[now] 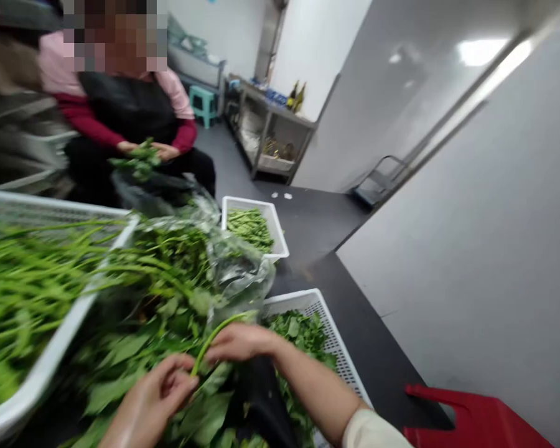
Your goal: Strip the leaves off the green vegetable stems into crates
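Note:
My left hand (161, 392) pinches the lower end of a long green leaf stem (213, 335) between thumb and fingers. My right hand (240, 342) is closed at the same stem a little higher up, its fingertips partly hidden behind the hand. The stem bends up and right past the right hand. Broad green leaves (208, 414) hang just below both hands. Beneath and beyond lies a heap of leafy greens (168, 305) in a clear plastic bag (242, 267).
A white basket (74, 317) of green stems stands left. Another white basket (329, 317) with leaves is under my right forearm; a smaller one (280, 233) holds cut pieces. A co-worker (130, 112) sits opposite, holding greens. A red stool (480, 417) is at lower right, near the wall.

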Available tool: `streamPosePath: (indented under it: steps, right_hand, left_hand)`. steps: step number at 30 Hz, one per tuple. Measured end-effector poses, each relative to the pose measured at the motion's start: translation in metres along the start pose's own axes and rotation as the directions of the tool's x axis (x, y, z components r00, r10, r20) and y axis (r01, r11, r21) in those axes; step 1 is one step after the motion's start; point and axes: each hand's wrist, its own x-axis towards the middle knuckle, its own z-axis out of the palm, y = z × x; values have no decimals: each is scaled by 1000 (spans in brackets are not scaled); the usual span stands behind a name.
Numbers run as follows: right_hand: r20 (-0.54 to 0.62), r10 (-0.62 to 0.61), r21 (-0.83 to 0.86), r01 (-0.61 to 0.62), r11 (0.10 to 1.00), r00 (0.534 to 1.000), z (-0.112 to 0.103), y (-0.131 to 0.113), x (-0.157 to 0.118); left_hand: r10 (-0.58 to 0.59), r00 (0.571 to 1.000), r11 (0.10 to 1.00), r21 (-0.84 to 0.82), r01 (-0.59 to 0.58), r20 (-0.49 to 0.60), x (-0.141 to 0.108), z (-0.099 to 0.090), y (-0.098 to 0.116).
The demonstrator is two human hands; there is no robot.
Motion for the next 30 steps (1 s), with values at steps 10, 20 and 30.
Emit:
streamPosePath:
  steps: [10,20,30]
  right_hand:
    - [13,-23,374,17,927,1000,-11,-17,-3]
    - [32,-135,-20,135,991,990,-21,-29,-16]
    - [170,-41,-281,88,956,985,23,-16,12]
  left_hand:
    - [-158,987,953,-257,163,39,-23,-16,23]
    - [-150,988,969,-195,153,30,-53,-34,52]
    - [1,595,985,-102,-139,-804,-41,-117,64]
